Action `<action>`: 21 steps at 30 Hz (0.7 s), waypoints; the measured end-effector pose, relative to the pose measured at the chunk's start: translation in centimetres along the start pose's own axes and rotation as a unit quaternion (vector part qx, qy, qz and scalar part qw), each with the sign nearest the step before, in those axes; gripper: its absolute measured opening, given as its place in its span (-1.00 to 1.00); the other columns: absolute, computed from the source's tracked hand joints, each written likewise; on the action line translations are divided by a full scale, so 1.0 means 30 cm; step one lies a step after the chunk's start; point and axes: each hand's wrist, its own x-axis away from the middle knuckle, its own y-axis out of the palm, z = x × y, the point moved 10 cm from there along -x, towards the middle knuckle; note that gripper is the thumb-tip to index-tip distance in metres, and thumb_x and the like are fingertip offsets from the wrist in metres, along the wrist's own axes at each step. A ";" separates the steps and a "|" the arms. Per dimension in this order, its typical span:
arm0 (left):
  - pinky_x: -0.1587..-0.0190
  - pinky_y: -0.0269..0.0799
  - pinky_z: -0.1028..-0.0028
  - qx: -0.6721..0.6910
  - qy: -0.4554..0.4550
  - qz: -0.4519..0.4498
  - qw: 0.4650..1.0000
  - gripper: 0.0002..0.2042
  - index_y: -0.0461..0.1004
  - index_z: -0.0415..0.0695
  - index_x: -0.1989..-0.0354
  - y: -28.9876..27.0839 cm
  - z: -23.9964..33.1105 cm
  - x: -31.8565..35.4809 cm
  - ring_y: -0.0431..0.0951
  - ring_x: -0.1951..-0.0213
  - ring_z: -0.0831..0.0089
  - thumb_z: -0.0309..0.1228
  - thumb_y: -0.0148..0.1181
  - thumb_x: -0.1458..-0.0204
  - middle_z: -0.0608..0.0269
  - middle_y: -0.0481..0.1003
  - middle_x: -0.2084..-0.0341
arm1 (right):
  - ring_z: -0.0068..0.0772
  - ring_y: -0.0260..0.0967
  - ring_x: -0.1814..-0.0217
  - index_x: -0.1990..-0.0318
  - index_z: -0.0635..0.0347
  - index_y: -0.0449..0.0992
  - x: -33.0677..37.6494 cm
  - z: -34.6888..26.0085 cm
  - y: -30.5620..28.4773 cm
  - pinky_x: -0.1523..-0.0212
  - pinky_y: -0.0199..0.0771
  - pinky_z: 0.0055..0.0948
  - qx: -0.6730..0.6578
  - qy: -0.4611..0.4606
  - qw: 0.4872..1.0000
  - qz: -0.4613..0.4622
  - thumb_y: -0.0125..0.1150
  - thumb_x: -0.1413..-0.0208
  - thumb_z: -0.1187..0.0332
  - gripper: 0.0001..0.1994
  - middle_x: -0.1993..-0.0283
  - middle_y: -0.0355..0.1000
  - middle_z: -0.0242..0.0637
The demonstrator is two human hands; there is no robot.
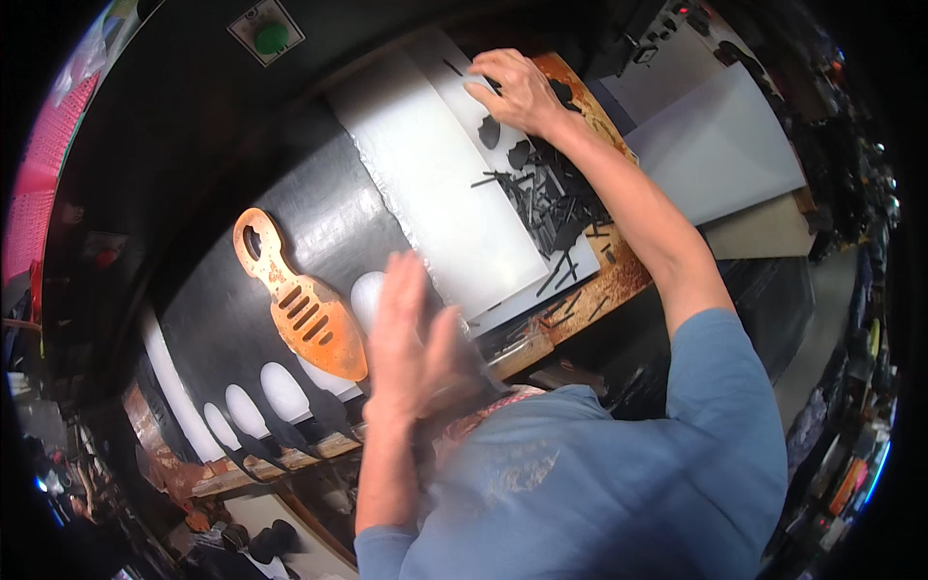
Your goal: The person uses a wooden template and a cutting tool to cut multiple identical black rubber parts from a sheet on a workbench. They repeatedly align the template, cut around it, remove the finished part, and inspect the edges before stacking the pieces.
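Observation:
My left hand [401, 338], smeared by motion, is over the near edge of the black sheet [329, 208]; its fingers are stretched out, thumb apart, with nothing visible in them. Just left of it lies an orange cutting die [317, 319], sole-shaped with a looped handle and several slots. My right hand [517, 92] reaches over the far end of the white board [454, 164], fingers slightly bent and apart, beside loose black cutouts [490, 132]. Black strips and offcuts [551, 203] are heaped under my right forearm.
White rounded shapes [285, 391] show along the near edge of the black sheet. Above it is a dark machine with a green button [272, 39]. White sheets [710, 145] are stacked at right. A worn wooden edge [599, 300] borders the work surface.

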 end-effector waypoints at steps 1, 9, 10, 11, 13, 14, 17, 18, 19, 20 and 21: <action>-0.54 0.13 0.08 -0.006 0.010 -0.018 1.000 -0.30 0.23 -0.23 -0.50 0.074 0.044 -0.034 0.23 -0.51 -0.08 -0.46 0.37 -0.18 -0.19 0.27 -0.46 | 0.00 0.46 -0.28 -0.07 0.30 0.67 -0.046 0.071 0.059 -0.39 0.35 -0.03 0.042 0.042 0.998 -0.030 0.21 -0.29 -0.02 -0.49 -0.12 0.58 0.05; -0.58 -0.19 -0.15 -0.096 0.016 -0.067 0.993 0.03 0.01 -0.29 -0.57 0.405 0.042 -0.258 -0.17 -0.59 -0.33 0.00 0.48 -0.07 -0.42 -0.10 -0.55 | 0.05 0.15 -0.59 -0.37 0.14 0.50 0.022 0.368 0.287 -0.59 0.07 -0.07 0.028 0.191 0.940 -0.281 -0.01 -0.28 -0.37 -0.19 -0.50 0.29 0.07; -0.58 -0.22 -0.14 -0.116 0.021 -0.072 0.990 0.05 0.02 -0.30 -0.56 0.427 0.036 -0.271 -0.17 -0.59 -0.33 0.05 0.47 -0.06 -0.44 -0.10 -0.55 | 0.05 0.15 -0.59 -0.36 0.15 0.51 0.050 0.346 0.255 -0.59 0.07 -0.09 0.004 0.155 0.955 -0.253 0.00 -0.30 -0.34 -0.22 -0.50 0.30 0.04; -0.58 -0.24 -0.14 -0.138 0.016 -0.090 0.986 0.07 0.02 -0.32 -0.56 0.450 0.023 -0.275 -0.18 -0.59 -0.32 0.09 0.46 -0.05 -0.45 -0.09 -0.54 | 0.04 0.15 -0.59 -0.35 0.16 0.51 0.089 0.331 0.222 -0.60 0.07 -0.11 -0.008 0.135 0.962 -0.237 0.01 -0.33 -0.30 -0.25 -0.50 0.31 0.01; -0.58 -0.25 -0.15 -0.164 0.038 -0.072 0.983 0.11 0.06 -0.33 -0.54 0.459 0.029 -0.280 -0.14 -0.58 -0.33 0.18 0.46 0.00 -0.41 -0.03 -0.54 | -0.03 0.17 -0.58 -0.31 0.19 0.54 0.154 0.281 0.166 -0.59 0.09 -0.17 -0.029 0.081 0.968 -0.235 0.09 -0.37 -0.16 -0.37 -0.50 0.33 -0.08; -0.58 -0.24 -0.15 -0.152 0.040 -0.065 0.985 0.11 0.07 -0.34 -0.54 0.458 0.029 -0.277 -0.13 -0.58 -0.33 0.19 0.46 0.01 -0.41 -0.01 -0.53 | -0.02 0.19 -0.57 -0.30 0.19 0.54 0.184 0.263 0.140 -0.58 0.12 -0.16 -0.047 0.085 0.968 -0.231 0.10 -0.37 -0.14 -0.38 -0.49 0.33 -0.08; -0.58 -0.24 -0.16 -0.133 0.048 -0.053 0.988 0.12 0.10 -0.39 -0.51 0.453 0.028 -0.263 -0.11 -0.57 -0.34 0.21 0.46 0.03 -0.37 0.05 -0.52 | -0.02 0.23 -0.55 -0.29 0.19 0.55 0.270 0.212 0.049 -0.53 0.20 -0.16 -0.064 0.119 0.962 -0.238 0.13 -0.37 -0.12 -0.40 -0.48 0.34 -0.06; -0.58 -0.23 -0.16 -0.132 0.045 -0.054 0.989 0.12 0.10 -0.39 -0.51 0.454 0.025 -0.258 -0.11 -0.57 -0.34 0.21 0.46 0.03 -0.37 0.05 -0.52 | -0.02 0.24 -0.54 -0.28 0.19 0.55 0.275 0.183 0.023 -0.52 0.23 -0.16 -0.077 0.105 0.962 -0.240 0.14 -0.37 -0.11 -0.41 -0.47 0.35 -0.05; -0.58 -0.23 -0.17 -0.129 0.058 -0.030 0.989 0.12 0.10 -0.40 -0.51 0.444 0.035 -0.260 -0.11 -0.57 -0.34 0.21 0.46 0.03 -0.37 0.05 -0.52 | -0.02 0.25 -0.53 -0.29 0.19 0.55 0.279 0.182 0.014 -0.51 0.24 -0.16 -0.078 0.126 0.955 -0.258 0.15 -0.36 -0.11 -0.41 -0.47 0.35 -0.04; -0.57 -0.23 -0.17 -0.130 0.052 -0.032 0.990 0.13 0.10 -0.41 -0.51 0.448 0.030 -0.266 -0.10 -0.57 -0.35 0.22 0.46 0.02 -0.40 0.04 -0.52 | -0.02 0.27 -0.52 -0.29 0.19 0.54 0.273 0.175 0.009 -0.50 0.26 -0.16 -0.086 0.129 0.950 -0.271 0.16 -0.36 -0.11 -0.41 -0.46 0.35 -0.03; -0.57 -0.23 -0.17 -0.135 0.031 -0.043 0.989 0.13 0.10 -0.42 -0.51 0.461 0.015 -0.282 -0.10 -0.57 -0.35 0.23 0.44 0.02 -0.42 0.03 -0.52 | -0.03 0.28 -0.51 -0.29 0.18 0.54 0.270 0.179 0.017 -0.49 0.27 -0.16 -0.083 0.143 0.942 -0.291 0.17 -0.35 -0.11 -0.41 -0.45 0.36 -0.02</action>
